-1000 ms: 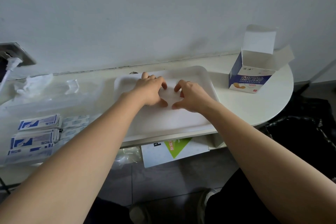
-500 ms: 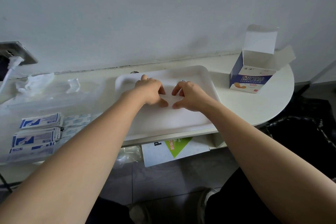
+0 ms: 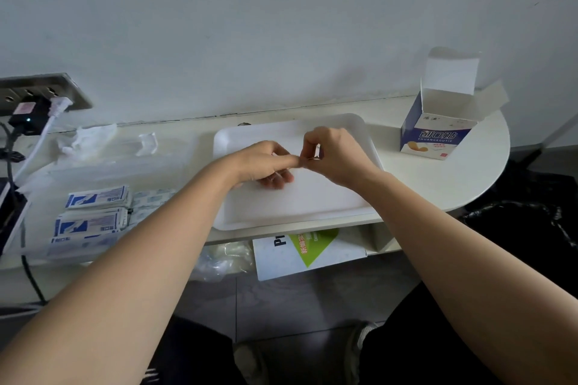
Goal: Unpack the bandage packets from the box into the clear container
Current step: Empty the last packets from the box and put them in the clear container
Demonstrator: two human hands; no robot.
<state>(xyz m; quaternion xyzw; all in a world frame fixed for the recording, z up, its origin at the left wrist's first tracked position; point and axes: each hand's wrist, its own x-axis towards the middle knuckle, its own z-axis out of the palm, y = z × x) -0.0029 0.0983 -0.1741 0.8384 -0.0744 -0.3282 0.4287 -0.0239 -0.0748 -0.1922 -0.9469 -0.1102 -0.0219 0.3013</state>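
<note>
Bandage packets (image 3: 93, 216) are lying in blue-and-white stacks inside the clear container (image 3: 175, 147), which is sitting at the left end of the white counter (image 3: 444, 184), its near edge close to the counter's front lip. The box (image 3: 438, 131) is standing upright at the far right, flaps open, near the rounded end of the counter and well apart from the container.

Between the two, a white tray (image 3: 344, 203) is occupying the middle, its front rim almost level with the counter's edge. Both hands are meeting above the tray. The right hand (image 3: 337, 156) is curling its fingers (image 3: 309, 147) into a pinch on something small; what it is cannot be told. The left hand (image 3: 266, 162) is reaching one extended finger toward that pinch, its other fingers loosely bent, and whether it is gripping anything cannot be told.

Bare counter is showing to the right of the tray, up to the box, and in a narrow strip along the wall behind it. Crumpled white wrapping (image 3: 87, 141) is lying at the back left corner, beside a wall socket (image 3: 43, 91) with plugs and cables trailing down the left edge. Below the counter's lip, a white sheet with a green corner (image 3: 306, 250) is jutting out from a lower shelf.
</note>
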